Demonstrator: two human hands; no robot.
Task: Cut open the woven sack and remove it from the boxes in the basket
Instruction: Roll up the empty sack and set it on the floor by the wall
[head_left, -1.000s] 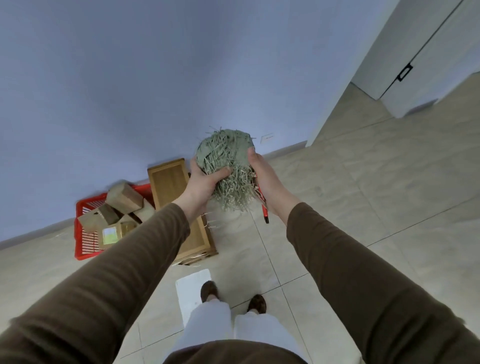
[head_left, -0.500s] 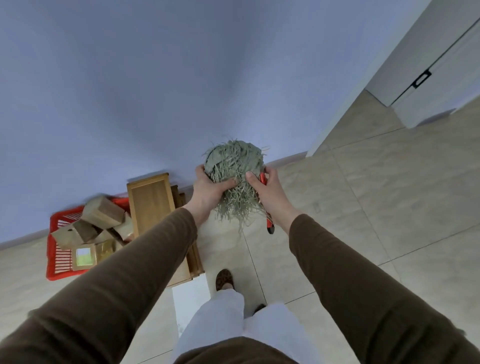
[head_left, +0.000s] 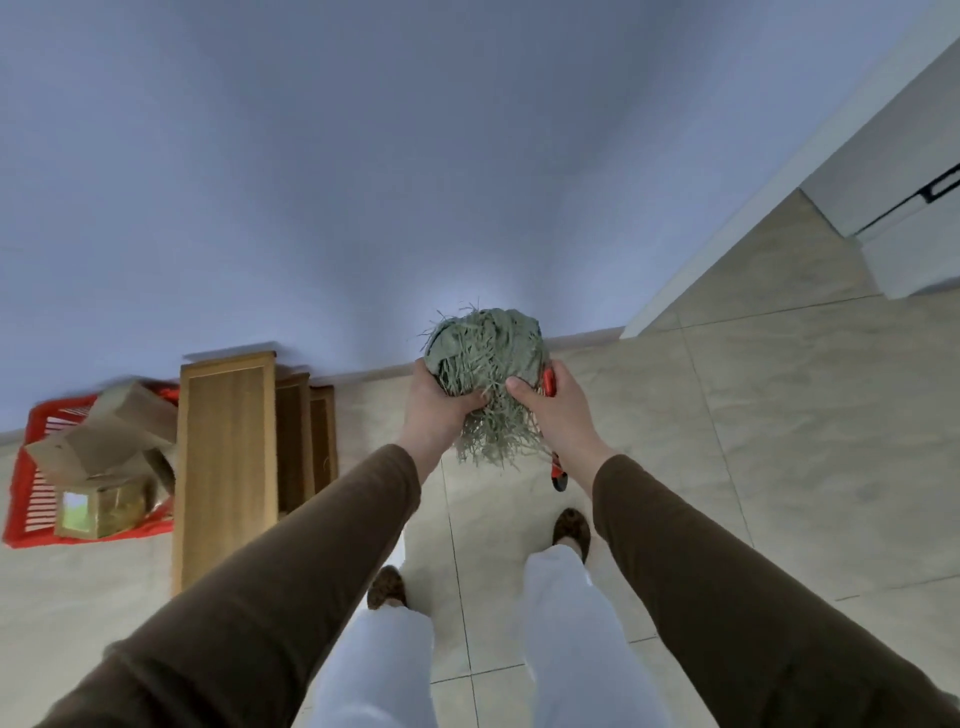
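Head view: both hands, left (head_left: 441, 410) and right (head_left: 553, 415), clasp the balled sack (head_left: 485, 364), compacting it; right also pins a cutter (head_left: 557, 473); boxes (head_left: 104, 447) at nine o'clock.

Soft, even indoor light; wide-angle warp.
Wall (head_left: 363, 156) darkens toward top, bright patch at its base centre; basket (head_left: 31, 467) at left edge motion-blurred; straight lines bend near edges.
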